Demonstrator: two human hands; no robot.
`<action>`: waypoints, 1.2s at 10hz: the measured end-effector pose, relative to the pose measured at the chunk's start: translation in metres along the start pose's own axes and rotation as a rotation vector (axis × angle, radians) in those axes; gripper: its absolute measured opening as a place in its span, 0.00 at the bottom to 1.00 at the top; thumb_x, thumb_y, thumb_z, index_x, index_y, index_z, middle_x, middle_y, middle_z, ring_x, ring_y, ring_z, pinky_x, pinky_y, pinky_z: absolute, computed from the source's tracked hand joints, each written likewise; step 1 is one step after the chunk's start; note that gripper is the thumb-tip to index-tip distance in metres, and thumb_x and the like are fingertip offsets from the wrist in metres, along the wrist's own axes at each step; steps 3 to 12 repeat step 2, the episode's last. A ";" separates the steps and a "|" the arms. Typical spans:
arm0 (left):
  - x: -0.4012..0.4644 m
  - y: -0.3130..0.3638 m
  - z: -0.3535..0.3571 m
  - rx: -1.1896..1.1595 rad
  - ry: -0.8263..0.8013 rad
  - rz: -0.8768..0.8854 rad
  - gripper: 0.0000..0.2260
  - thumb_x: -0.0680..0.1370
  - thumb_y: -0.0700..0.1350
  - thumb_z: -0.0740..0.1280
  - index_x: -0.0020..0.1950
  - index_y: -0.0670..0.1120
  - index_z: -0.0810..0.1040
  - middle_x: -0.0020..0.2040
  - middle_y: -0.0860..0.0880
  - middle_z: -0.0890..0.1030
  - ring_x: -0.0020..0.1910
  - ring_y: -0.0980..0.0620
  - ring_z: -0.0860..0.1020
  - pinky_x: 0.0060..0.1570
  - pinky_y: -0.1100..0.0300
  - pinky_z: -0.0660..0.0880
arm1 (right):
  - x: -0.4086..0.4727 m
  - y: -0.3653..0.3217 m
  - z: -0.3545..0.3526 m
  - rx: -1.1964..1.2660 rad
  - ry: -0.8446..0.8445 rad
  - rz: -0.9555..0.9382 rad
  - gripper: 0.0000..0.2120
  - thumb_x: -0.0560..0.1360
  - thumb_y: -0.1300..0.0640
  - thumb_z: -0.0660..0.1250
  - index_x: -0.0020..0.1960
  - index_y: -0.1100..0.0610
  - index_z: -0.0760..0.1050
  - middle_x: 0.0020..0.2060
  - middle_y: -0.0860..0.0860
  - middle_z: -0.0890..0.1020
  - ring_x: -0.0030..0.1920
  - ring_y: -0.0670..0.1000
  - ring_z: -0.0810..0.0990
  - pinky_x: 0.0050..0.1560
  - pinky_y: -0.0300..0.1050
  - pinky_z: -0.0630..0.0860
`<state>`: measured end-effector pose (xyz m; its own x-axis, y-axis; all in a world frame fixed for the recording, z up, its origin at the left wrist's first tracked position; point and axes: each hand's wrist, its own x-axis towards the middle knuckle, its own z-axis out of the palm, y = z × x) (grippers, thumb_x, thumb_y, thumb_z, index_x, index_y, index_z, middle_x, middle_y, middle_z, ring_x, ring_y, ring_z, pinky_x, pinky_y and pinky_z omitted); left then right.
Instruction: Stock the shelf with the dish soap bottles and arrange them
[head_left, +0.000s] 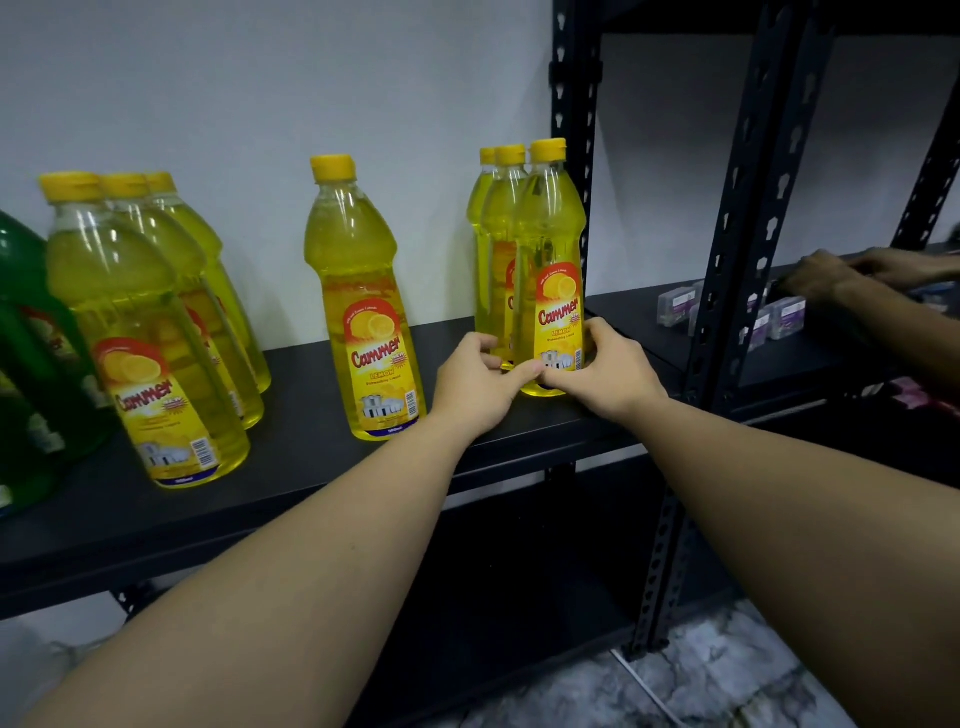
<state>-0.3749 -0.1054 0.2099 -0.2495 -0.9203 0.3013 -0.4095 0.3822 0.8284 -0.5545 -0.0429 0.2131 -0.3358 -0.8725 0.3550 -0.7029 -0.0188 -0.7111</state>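
Yellow lemon dish soap bottles stand upright on a black shelf (291, 483). At the right end, a row of three runs front to back; its front bottle (551, 249) is held low at the base by both hands. My left hand (480, 382) curls round its left side, my right hand (605, 369) round its right side, thumbs meeting at the label. A single bottle (363, 306) stands in the middle. Another row of three bottles (140, 322) stands at the left.
Green bottles (26, 353) stand at the far left edge. A black perforated upright (574, 156) borders the right row. On the neighbouring shelf unit, another person's hands (852, 275) handle small clear boxes (779, 317). Marbled floor shows below.
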 end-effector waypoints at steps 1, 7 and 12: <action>-0.018 -0.002 -0.009 0.042 -0.047 0.013 0.34 0.74 0.60 0.78 0.74 0.47 0.71 0.62 0.49 0.80 0.59 0.51 0.81 0.57 0.57 0.79 | -0.011 -0.010 -0.004 -0.047 -0.053 0.027 0.47 0.51 0.17 0.71 0.61 0.43 0.68 0.51 0.41 0.80 0.52 0.45 0.81 0.52 0.50 0.81; -0.042 0.000 -0.018 0.137 -0.078 0.021 0.32 0.74 0.59 0.78 0.73 0.48 0.72 0.63 0.50 0.80 0.60 0.51 0.79 0.60 0.55 0.78 | -0.022 -0.009 -0.002 -0.156 -0.001 0.030 0.47 0.54 0.21 0.74 0.63 0.48 0.71 0.56 0.47 0.81 0.56 0.50 0.80 0.58 0.57 0.80; -0.042 0.000 -0.018 0.137 -0.078 0.021 0.32 0.74 0.59 0.78 0.73 0.48 0.72 0.63 0.50 0.80 0.60 0.51 0.79 0.60 0.55 0.78 | -0.022 -0.009 -0.002 -0.156 -0.001 0.030 0.47 0.54 0.21 0.74 0.63 0.48 0.71 0.56 0.47 0.81 0.56 0.50 0.80 0.58 0.57 0.80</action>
